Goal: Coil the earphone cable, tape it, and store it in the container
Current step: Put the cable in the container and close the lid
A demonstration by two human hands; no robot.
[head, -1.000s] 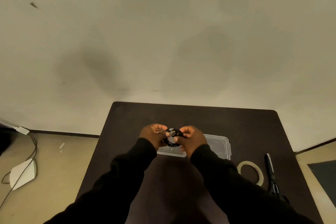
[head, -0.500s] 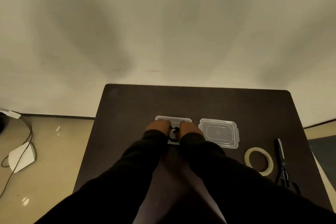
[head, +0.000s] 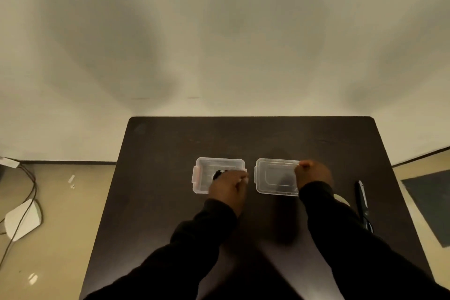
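A clear plastic container (head: 207, 165) sits on the dark table (head: 170, 143), left of centre. The coiled black earphone cable (head: 217, 174) lies inside it, mostly hidden under my left hand (head: 230, 189), which rests over the container's near right corner. Whether the fingers still hold the coil I cannot tell. The clear lid (head: 274, 178) lies flat to the right of the container. My right hand (head: 313, 174) grips the lid's right edge.
A tape roll (head: 342, 200) peeks out behind my right sleeve. Black scissors (head: 362, 202) lie near the table's right edge. On the floor to the left are a white device (head: 22, 219) and cables.
Both hands held the coil together over the container; now the coil is down inside it. My right hand has moved right onto the lid. The camera has tilted downward.
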